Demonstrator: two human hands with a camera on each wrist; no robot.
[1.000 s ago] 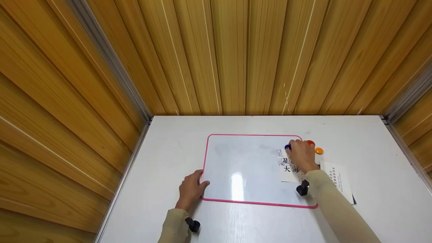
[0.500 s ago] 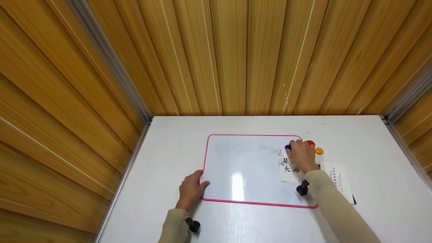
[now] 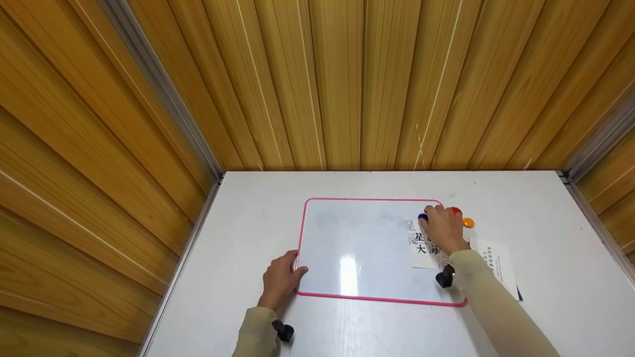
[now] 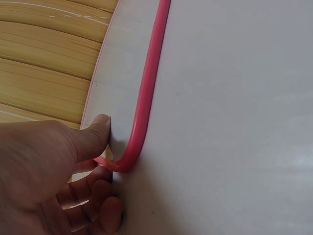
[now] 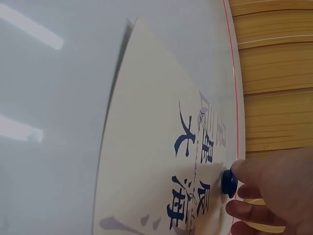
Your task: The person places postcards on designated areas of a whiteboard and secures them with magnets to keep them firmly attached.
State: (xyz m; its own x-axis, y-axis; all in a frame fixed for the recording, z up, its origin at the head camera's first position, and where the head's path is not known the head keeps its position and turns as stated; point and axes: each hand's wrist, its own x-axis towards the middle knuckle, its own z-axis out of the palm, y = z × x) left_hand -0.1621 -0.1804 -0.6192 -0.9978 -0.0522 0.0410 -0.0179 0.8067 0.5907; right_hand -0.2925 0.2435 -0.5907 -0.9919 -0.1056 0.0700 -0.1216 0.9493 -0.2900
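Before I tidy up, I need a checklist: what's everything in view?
Table: 1, white, below
Whiteboard: 1, white, pink rim, tabletop
Printed card: 1, cream, on whiteboard
Blue button: 1, blue, card's edge
Orange button: 1, orange, right of whiteboard
Red button: 1, red, beside orange button
Other cards: count unclear, white, right of whiteboard
Walls: 3, brown, back, sides
Posts: 2, grey, back corners
Wrist cameras: 2, black, sleeves
Sleeves: 2, beige, forearms
Left hand: 1, holding whiteboard's edge
Right hand: 1, pinching blue button

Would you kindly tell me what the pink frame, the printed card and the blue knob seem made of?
Pink frame: probably smooth plastic, given its soft sheen and rounded profile.
Printed card: matte paper or card, thin-edged, without glare.
Blue knob: likely plastic, evenly coloured; finish unclear.
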